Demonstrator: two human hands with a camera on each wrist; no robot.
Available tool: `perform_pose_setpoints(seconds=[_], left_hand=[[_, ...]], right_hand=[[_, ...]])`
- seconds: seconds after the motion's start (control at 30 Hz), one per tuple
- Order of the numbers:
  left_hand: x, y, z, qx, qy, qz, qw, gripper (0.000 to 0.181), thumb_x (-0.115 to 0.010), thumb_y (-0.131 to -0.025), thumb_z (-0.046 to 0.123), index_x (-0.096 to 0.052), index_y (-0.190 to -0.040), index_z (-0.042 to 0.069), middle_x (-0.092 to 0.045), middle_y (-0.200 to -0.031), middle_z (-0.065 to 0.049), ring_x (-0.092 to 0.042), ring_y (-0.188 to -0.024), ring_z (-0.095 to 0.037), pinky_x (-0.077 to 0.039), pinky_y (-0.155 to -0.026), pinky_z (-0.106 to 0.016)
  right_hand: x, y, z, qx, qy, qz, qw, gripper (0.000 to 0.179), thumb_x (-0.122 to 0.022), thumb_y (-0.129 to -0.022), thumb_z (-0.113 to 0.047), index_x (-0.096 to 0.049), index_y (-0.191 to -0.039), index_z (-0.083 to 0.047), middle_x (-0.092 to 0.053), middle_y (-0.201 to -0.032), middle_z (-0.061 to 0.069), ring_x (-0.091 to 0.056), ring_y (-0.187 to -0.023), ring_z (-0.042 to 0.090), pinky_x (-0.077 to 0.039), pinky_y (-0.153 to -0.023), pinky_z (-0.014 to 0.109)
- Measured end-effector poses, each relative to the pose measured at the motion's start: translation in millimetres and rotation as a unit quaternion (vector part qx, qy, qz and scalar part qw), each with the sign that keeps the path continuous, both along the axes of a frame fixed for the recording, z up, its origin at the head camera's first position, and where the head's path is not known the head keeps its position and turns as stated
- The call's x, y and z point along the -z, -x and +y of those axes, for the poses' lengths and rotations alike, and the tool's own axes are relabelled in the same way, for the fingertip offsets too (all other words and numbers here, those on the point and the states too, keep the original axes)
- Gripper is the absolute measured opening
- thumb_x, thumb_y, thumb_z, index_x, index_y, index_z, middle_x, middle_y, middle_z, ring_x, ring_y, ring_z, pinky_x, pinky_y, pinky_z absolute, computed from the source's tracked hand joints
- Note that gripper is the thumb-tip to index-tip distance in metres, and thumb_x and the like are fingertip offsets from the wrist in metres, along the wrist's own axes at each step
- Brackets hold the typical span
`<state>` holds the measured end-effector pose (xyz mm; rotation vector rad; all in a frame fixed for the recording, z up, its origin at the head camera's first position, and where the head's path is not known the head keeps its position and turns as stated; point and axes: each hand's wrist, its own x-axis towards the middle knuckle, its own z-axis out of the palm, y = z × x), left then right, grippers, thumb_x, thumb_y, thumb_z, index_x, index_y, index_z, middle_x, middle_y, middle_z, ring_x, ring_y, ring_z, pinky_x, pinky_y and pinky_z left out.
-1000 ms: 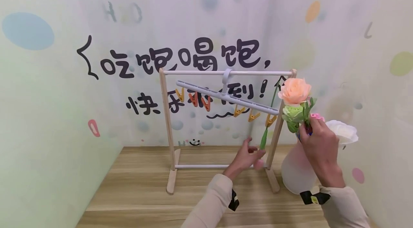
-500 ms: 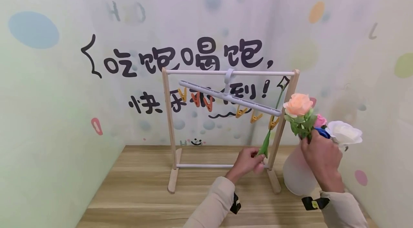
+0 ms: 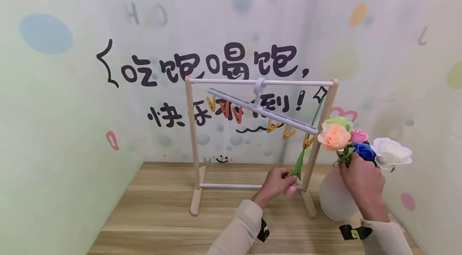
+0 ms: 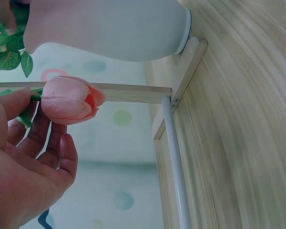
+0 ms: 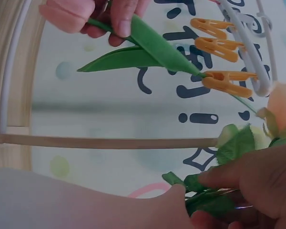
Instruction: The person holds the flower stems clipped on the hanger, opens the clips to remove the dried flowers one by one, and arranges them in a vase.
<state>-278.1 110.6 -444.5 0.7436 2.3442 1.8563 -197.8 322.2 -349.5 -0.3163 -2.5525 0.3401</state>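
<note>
My left hand [image 3: 275, 185] pinches a pink tulip [image 4: 69, 101] by its green stem, just behind the bloom. The tulip hangs head down, its stem caught in the yellow clip [image 5: 229, 83] at the low right end of a tilted grey hanger [image 3: 288, 120]. At the mouth of a frosted vase [image 3: 335, 197], my right hand [image 3: 364, 181] grips rose stems. Peach [image 3: 334, 136], green, pink, blue [image 3: 363, 152] and white [image 3: 392, 152] roses fan out above its fingers. Those fingers partly hide the leaves and stems in the right wrist view.
The hanger hooks over the top bar of a wooden rack [image 3: 194, 142] standing on the wood-grain table [image 3: 155, 223]. Several orange and yellow clips [image 3: 224, 109] hang along it. Close behind is a patterned wall [image 3: 202, 14]; the vase stands just right of the rack.
My left fingers have closed on the tulip stem, which now leans slightly. My right hand has lowered, and the peach and green roses have sunk toward the vase mouth.
</note>
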Motion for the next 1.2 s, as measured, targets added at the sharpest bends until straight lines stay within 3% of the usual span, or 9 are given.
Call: perform_pose_setpoints(seconds=[0.17,0.33,0.43,0.53,0.63,0.73,0.93,1.03,1.2], left_hand=[[0.5,-1.6,-1.3,-0.002,0.002,-0.004,1.0,0.012,-0.069,-0.091,0.014,-0.071,-0.083,0.005,-0.058,-0.068,0.009,-0.048,-0.062,0.001,-0.039,-0.057,-0.017],[-0.9,-3.0,-2.7,-0.002,0.0,-0.005,1.0,0.012,-0.07,-0.091,0.014,-0.071,-0.084,0.005,-0.058,-0.068,0.009,-0.048,-0.062,0.001,-0.039,-0.057,-0.016],[-1.0,-4.1,-3.0,0.003,-0.002,-0.003,1.0,0.012,-0.07,-0.091,0.013,-0.071,-0.084,0.004,-0.059,-0.068,0.008,-0.048,-0.062,0.002,-0.04,-0.056,-0.016],[-1.2,-5.1,-3.4,0.002,-0.003,-0.002,1.0,0.011,-0.07,-0.091,0.012,-0.071,-0.084,0.004,-0.061,-0.069,0.007,-0.049,-0.062,0.002,-0.04,-0.056,-0.016],[-1.6,-5.8,-3.9,-0.001,-0.002,-0.002,1.0,0.011,-0.07,-0.091,0.013,-0.072,-0.084,0.005,-0.063,-0.07,0.006,-0.05,-0.062,0.003,-0.041,-0.057,-0.016],[-2.1,-6.1,-4.2,-0.004,-0.001,-0.003,1.0,0.011,-0.07,-0.091,0.014,-0.072,-0.085,0.005,-0.064,-0.07,0.006,-0.051,-0.063,0.002,-0.041,-0.058,-0.016],[-5.8,-7.4,-4.7,-0.005,-0.003,-0.01,0.9999,0.01,-0.071,-0.09,0.014,-0.073,-0.085,0.005,-0.063,-0.069,0.008,-0.05,-0.062,0.002,-0.041,-0.057,-0.016],[-7.2,-7.7,-5.3,-0.007,0.005,-0.008,0.9999,0.011,-0.071,-0.09,0.015,-0.072,-0.084,0.006,-0.06,-0.068,0.009,-0.049,-0.06,0.001,-0.039,-0.055,-0.016],[-6.5,-8.9,-5.5,-0.001,0.015,-0.003,0.9999,0.011,-0.07,-0.091,0.015,-0.072,-0.083,0.007,-0.06,-0.067,0.009,-0.049,-0.059,0.002,-0.039,-0.054,-0.016]], right_hand=[[2.6,-0.7,-3,-0.001,0.008,0.075,0.9972,0.025,-0.061,-0.085,-0.012,-0.046,-0.066,-0.005,-0.05,-0.059,0.019,-0.053,-0.051,0.045,-0.039,-0.039,0.052],[8.1,1.6,1,0.002,0.007,0.044,0.999,0.027,-0.064,-0.088,-0.014,-0.051,-0.067,-0.002,-0.052,-0.058,0.02,-0.052,-0.049,0.042,-0.039,-0.039,0.051],[10.4,0.7,1,0.003,0.009,0.015,0.9998,0.021,-0.066,-0.087,-0.014,-0.057,-0.083,0.004,-0.058,-0.071,0.028,-0.054,-0.054,0.047,-0.041,-0.041,0.055],[7.6,-3.4,-5,-0.002,0.017,0.013,0.9998,0.038,-0.07,-0.086,-0.015,-0.053,-0.109,0.01,-0.059,-0.093,0.035,-0.057,-0.067,0.056,-0.044,-0.048,0.061],[-1.7,-12.0,-17,-0.01,0.018,0.037,0.9991,0.067,-0.077,-0.082,-0.018,-0.041,-0.132,0.01,-0.05,-0.112,0.039,-0.055,-0.077,0.063,-0.043,-0.052,0.067],[-14.9,-23.3,-38,-0.014,0.011,0.09,0.9958,0.084,-0.083,-0.078,-0.018,-0.035,-0.141,0.006,-0.045,-0.12,0.038,-0.054,-0.075,0.062,-0.043,-0.051,0.069],[-22.8,-26.0,-84,-0.083,-0.05,0.256,0.9618,0.046,-0.078,-0.082,-0.012,-0.058,-0.119,0.007,-0.059,-0.104,0.027,-0.06,-0.061,0.04,-0.046,-0.042,0.05],[-21.3,-12.4,-98,-0.121,-0.076,0.26,0.955,0.034,-0.075,-0.084,-0.011,-0.062,-0.109,0.007,-0.063,-0.095,0.025,-0.06,-0.056,0.034,-0.047,-0.042,0.043],[-22.4,9.6,-103,-0.108,-0.067,0.207,0.97,0.035,-0.075,-0.087,-0.016,-0.058,-0.1,0.011,-0.06,-0.083,0.026,-0.047,-0.046,0.027,-0.046,-0.042,0.042]])
